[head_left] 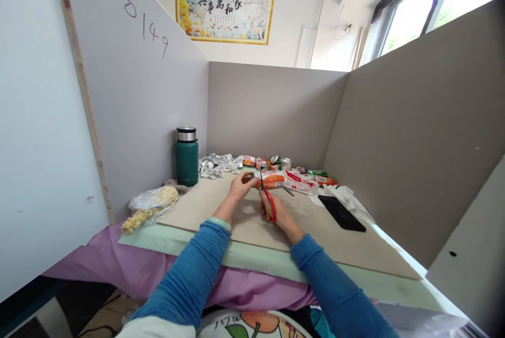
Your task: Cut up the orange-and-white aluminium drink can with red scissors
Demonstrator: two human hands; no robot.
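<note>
My left hand (241,186) pinches the end of an orange and white can (271,179) lying on a brown board (221,206). My right hand (278,210) is closed round the red handles of a pair of scissors (268,201), whose blades point up at the can. Both arms wear blue sleeves. A pale green bangle (219,223) circles my left wrist.
A green flask (187,157) stands at the back left. Crumpled foil (218,164) and several crushed cans (276,163) lie along the back partition. A black phone (341,213) rests on white paper at the right. A plastic bag (152,202) sits at the left. Grey partitions enclose the desk.
</note>
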